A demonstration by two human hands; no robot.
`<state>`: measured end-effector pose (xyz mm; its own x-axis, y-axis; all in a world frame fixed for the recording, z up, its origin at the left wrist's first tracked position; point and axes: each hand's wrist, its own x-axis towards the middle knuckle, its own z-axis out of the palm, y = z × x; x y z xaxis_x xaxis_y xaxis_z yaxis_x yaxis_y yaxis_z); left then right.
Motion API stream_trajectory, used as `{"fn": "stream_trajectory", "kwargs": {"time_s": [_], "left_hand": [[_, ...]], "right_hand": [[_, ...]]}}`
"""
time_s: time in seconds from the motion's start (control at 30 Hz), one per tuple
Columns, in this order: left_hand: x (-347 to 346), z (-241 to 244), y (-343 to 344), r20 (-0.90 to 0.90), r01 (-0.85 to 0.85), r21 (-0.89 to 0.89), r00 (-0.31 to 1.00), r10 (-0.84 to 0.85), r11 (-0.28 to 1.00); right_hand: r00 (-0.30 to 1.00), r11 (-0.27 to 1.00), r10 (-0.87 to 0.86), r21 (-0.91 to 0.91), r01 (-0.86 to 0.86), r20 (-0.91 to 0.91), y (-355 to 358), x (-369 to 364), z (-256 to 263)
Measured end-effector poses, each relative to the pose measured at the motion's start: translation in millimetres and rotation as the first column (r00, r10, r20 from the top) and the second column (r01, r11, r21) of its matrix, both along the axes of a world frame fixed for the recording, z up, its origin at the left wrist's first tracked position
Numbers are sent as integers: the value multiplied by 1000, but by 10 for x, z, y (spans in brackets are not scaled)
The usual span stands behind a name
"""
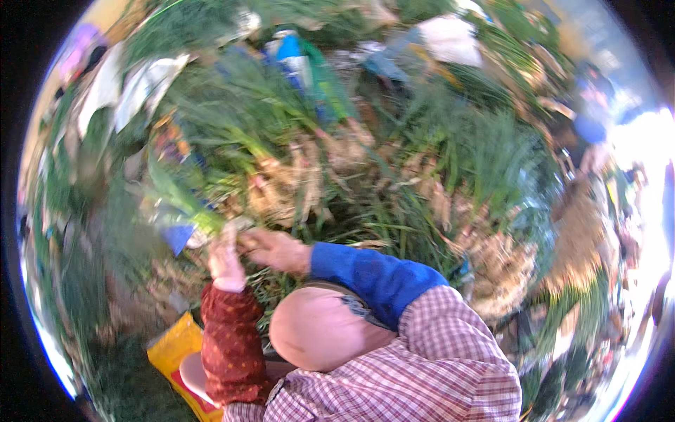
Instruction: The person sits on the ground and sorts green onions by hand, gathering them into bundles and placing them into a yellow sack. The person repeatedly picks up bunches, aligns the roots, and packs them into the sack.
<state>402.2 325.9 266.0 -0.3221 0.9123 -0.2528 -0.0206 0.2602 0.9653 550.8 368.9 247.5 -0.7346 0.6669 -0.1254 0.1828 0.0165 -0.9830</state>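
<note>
My left hand (227,264), in a red patterned sleeve, grips a few green onions (206,217) near their pale lower stems. Their leaves point up and to the left. Close against it, my right hand (279,249), in a blue sleeve, has its fingers curled around the lower end of the same onions. Motion blur hides the exact finger placement. Just left of the hands shows a blue and white piece of material (177,237). Beyond them lies a heap of green onions with tan roots (274,192).
More green onions with roots (501,269) lie to the right. Loose leaves (379,227) cover the ground ahead. A yellow bag (176,345) is at my left side. White sheets (150,84) and a blue-white-green package (298,63) lie farther off. Another person (593,100) is at upper right.
</note>
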Motion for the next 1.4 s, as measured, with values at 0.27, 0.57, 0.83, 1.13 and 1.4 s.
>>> {"fn": "stream_trajectory", "kwargs": {"time_s": [0.27, 0.57, 0.83, 1.13, 1.4], "left_hand": [[-762, -362, 125, 499, -362, 90, 823, 272, 928], [-431, -991, -441, 603, -379, -334, 619, 504, 863], [-577, -890, -497, 676, -378, -233, 599, 429, 896], [-459, -796, -673, 720, -304, -258, 572, 392, 917], [-299, -735, -635, 856, -437, -97, 421, 299, 894]], "right_hand": [[960, 998, -53, -11, 58, 277, -291, 854, -672], [803, 833, -100, 491, -256, 588, 607, -1046, -637], [990, 862, 23, -504, 52, 141, 297, -991, -741], [992, 990, 88, -118, -77, 93, 281, -986, -795], [876, 647, -467, -630, 429, 117, 346, -956, -874]]}}
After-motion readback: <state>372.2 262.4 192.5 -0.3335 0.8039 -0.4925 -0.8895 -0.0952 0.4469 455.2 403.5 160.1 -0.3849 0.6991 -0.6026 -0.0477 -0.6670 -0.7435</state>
